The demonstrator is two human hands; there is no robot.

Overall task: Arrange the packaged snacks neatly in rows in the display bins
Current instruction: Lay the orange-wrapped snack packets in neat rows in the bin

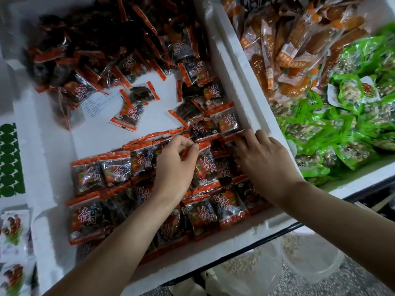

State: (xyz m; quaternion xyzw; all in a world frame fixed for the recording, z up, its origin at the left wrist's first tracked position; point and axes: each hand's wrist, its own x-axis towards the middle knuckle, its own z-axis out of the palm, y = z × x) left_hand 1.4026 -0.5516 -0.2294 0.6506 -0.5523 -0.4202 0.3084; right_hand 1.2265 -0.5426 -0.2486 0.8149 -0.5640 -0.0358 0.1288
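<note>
A white foam bin (241, 86) holds small red-and-clear snack packets. Near its front edge, packets lie in neat rows (100, 174). A loose heap of the same packets (106, 45) fills the far part of the bin, and a few strays (139, 97) lie on the bare floor between. My left hand (177, 165) hovers over the rows and pinches the edge of one packet (205, 165) with thumb and fingertips. My right hand (263, 161) lies flat on the packets against the bin's right wall, fingers straight and pressing down.
The bin to the right holds orange packets (284, 48) at the back and green packets (350, 116) nearer. At the left edge lie a green-patterned sheet (10, 161) and white snack packets (12, 231). Clear plastic tubs (307, 255) sit on the floor below.
</note>
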